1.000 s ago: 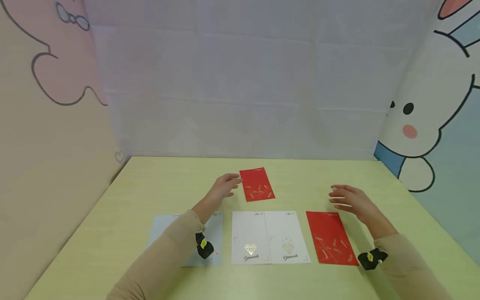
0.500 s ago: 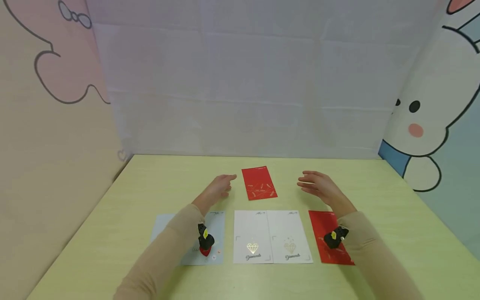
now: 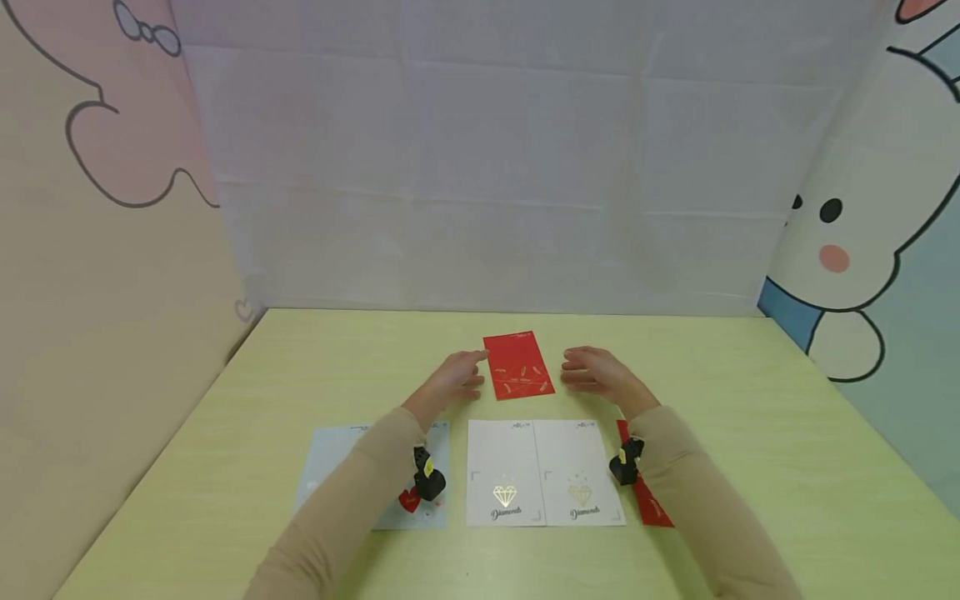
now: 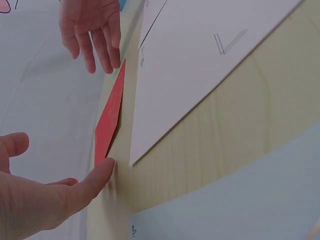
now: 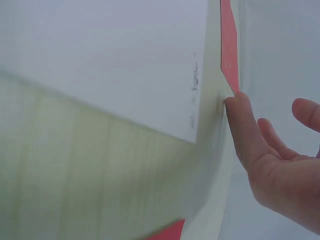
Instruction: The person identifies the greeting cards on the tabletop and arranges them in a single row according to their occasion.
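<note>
A red card (image 3: pixel 519 365) with gold leaf-like marks lies flat toward the back of the table, slightly turned. My left hand (image 3: pixel 453 380) is at its left edge, fingers extended and holding nothing. On the card's other side, my right hand (image 3: pixel 600 375) hovers a short way off, palm facing inward, with nothing in its grasp. The left wrist view has the red card (image 4: pixel 110 115) between both hands, my left fingertips close to its near corner. In the right wrist view the right fingertips overlap the end of the red card (image 5: pixel 229 47).
Two white cards with gold diamonds (image 3: pixel 505 467) lie side by side in the front middle. A pale blue card (image 3: pixel 330 450) is under the left forearm, and another red card (image 3: pixel 654 504) is partly hidden by the right sleeve. A white sheet (image 3: pixel 480 167) hangs behind the table (image 3: pixel 337 358).
My right hand has swept left from above the right red card to beside the back red card. My left hand shifted slightly, now close against that card's left edge. The cards stayed put.
</note>
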Demonstrator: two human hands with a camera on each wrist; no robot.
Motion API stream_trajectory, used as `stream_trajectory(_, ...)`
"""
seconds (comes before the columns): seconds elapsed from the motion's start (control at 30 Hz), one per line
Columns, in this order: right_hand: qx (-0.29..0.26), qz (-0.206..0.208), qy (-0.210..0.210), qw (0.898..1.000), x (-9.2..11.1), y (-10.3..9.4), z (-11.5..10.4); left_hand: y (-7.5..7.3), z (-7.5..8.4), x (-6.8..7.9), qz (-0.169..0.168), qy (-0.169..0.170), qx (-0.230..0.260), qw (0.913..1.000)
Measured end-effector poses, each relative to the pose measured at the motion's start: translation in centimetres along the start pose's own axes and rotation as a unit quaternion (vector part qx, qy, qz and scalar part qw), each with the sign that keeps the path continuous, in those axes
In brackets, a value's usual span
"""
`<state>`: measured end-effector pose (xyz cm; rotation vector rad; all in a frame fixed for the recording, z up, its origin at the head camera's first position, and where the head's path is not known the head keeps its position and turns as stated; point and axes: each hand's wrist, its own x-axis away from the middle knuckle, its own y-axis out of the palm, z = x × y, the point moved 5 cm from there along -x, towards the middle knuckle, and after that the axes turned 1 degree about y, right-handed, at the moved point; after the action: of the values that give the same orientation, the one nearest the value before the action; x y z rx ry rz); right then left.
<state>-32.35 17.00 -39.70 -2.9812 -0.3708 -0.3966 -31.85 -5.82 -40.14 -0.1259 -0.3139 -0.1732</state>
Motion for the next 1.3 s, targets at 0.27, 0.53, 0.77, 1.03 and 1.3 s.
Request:
stream_trajectory(0.27, 0.011, 0.017, 0.016, 1.0, -0.8, 0.9, 0.2, 0.4, -0.1, -0.3, -0.001, 0.005, 0.024, 0.9997)
stream_trajectory(0.53, 0.024, 0.029, 0.03, 0.999, -0.9, 1.3, 0.3, 0.8, -0.5, -0.7, 0.016, 0.012, 0.068, 0.9975)
stream_trajectory(0.77, 0.023, 0.024, 0.031, 0.999, -1.0, 1.3, 0.5, 1.0, -0.5, -1.4, 0.051, 0.047, 0.016, 0.9975)
stream_trajectory(1.03, 0.029, 0.027, 0.035, 0.999, -0.9, 1.1, 0.7, 1.4, -0.2, -2.2, 0.092, 0.083, -0.036, 0.9916)
stream_trajectory(1.3, 0.032, 0.023, 0.028, 0.999, -0.8, 1.0, 0.7, 2.0, 0.2, -1.6, 0.092, 0.086, -0.024, 0.9918)
